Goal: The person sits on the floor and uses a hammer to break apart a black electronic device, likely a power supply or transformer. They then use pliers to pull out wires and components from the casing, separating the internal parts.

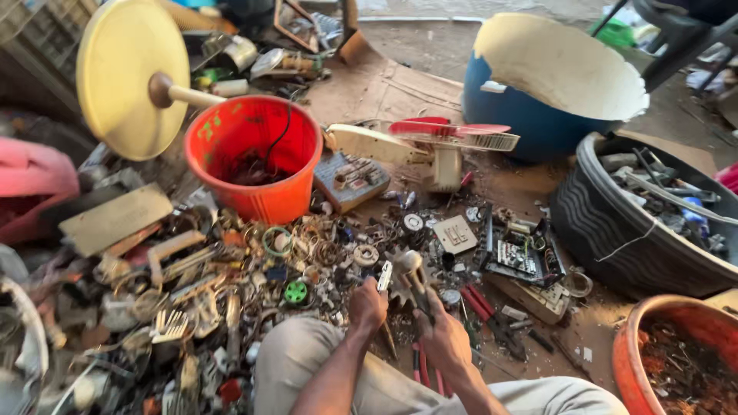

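Note:
I sit on the ground with my knees in beige trousers at the bottom of the view. My left hand (367, 306) is closed around a small metal tool (384, 277) that points up at a metal part. My right hand (440, 332) grips a grey metal part (409, 270) with a rounded top, held upright above a heap of scrap. Both hands are close together, just in front of my knees. Red-handled pliers (483, 302) lie on the ground to the right of my right hand.
An orange bucket (257, 201) with wires stands behind the scrap heap, a cream fan base (127, 73) leaning over it. A blue tub (530, 115), a black tyre basin (607, 230) and an orange basin (638, 346) stand at the right. Circuit boards (519, 257) lie nearby.

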